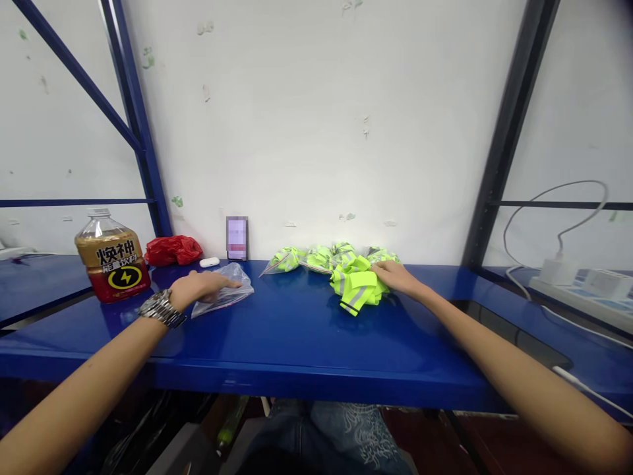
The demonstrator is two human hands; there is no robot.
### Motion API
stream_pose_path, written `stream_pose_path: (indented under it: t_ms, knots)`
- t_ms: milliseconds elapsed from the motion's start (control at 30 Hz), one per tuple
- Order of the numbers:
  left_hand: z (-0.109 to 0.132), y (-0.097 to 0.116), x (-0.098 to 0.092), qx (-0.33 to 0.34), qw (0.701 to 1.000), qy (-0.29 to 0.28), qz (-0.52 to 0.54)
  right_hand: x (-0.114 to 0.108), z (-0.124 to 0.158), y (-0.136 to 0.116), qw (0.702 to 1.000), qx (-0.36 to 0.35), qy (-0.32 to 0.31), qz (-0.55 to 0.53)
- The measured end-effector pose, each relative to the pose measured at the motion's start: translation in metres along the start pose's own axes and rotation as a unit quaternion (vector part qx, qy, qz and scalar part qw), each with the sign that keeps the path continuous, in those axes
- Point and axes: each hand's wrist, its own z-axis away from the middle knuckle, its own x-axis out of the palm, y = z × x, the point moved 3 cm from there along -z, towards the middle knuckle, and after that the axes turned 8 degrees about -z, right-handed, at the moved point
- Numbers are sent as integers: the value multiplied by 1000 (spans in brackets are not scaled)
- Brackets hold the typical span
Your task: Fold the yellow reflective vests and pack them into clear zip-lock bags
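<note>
At the table [297, 336], your left hand [202, 289] open on a clear bag [226, 295], right hand [395, 277] open on a loose vest [353, 287]; bagged vests [316, 258] behind

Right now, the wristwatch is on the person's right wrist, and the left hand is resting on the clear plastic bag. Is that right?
Not quite: the head view shows the wristwatch on the left wrist, not the right. The left hand is resting on the clear plastic bag, as you said.
</note>
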Motion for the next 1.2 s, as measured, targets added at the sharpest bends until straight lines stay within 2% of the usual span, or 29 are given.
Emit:
stream_pose_path:
  t_ms: [33,100,200,333,433,533,567,633,700,767,833,900,967,1033,1100,1200]
  knots:
    - [-7,-2,6,26,998,-49,-14,0,0,0,1000,-1,-1,1]
    - [-20,1,15,67,994,-80,-36,0,0,-1,1000,-2,-4,4]
    - [-39,14,21,117,987,-66,-88,1,1,-2,1000,-3,-15,-1]
    - [-59,29,25,113,975,-50,-184,3,2,-4,1000,-1,-25,4]
    - [-66,37,24,107,967,37,-229,5,2,-6,1000,-9,-18,21]
    - [-63,47,17,105,948,190,-234,8,1,-8,999,-16,-8,28]
    - [-61,51,13,103,940,236,-225,9,2,-9,1000,-17,-2,25]
    - [-55,66,5,105,934,288,-184,12,2,-12,999,-26,14,18]
    - [-47,89,0,128,937,307,-106,15,4,-17,998,-46,36,12]
    - [-37,118,-2,152,941,301,40,18,7,-22,995,-77,60,9]
    - [-26,151,2,208,933,225,190,21,9,-28,990,-113,83,-8]
    - [-17,179,8,236,911,139,307,23,12,-34,982,-157,96,-50]
    - [-10,199,11,258,874,72,405,24,14,-38,969,-201,97,-109]
    - [-6,210,11,295,838,42,457,24,14,-41,955,-233,82,-163]
    - [-5,209,7,315,834,86,444,21,13,-41,949,-235,87,-191]
    - [-6,197,-2,310,864,246,312,13,8,-34,957,-191,148,-161]
